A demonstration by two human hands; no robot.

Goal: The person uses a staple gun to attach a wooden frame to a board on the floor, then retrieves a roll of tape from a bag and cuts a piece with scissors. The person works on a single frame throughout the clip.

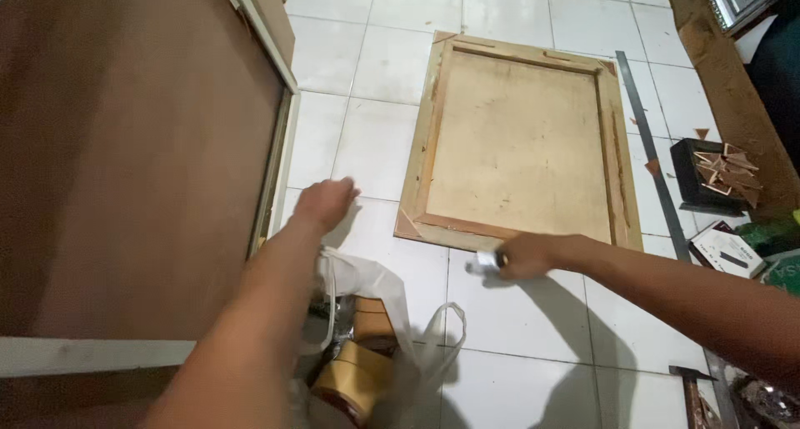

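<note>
Head view: your right hand (527, 254) grips a small silvery tool (486, 261) at the near edge of the frame (521, 137), lying face-down on the floor (375, 146). Left hand (323, 202) hovers spread, empty. The frame looks stiff and light; hold its rails. Bag (392, 312) of tape rolls sits near.

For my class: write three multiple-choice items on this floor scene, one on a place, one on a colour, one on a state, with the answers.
1. Where does the wooden frame lie?
A on the tiled floor
B on a table
C against a wall

2. What colour are the floor tiles?
A black
B white
C green

3. How is the right hand?
A open and flat
B closed around a small silvery object
C out of sight

Answers: A, tiles surround the frame; B, the tiles are plainly white; B, its fingers wrap the object.
</note>
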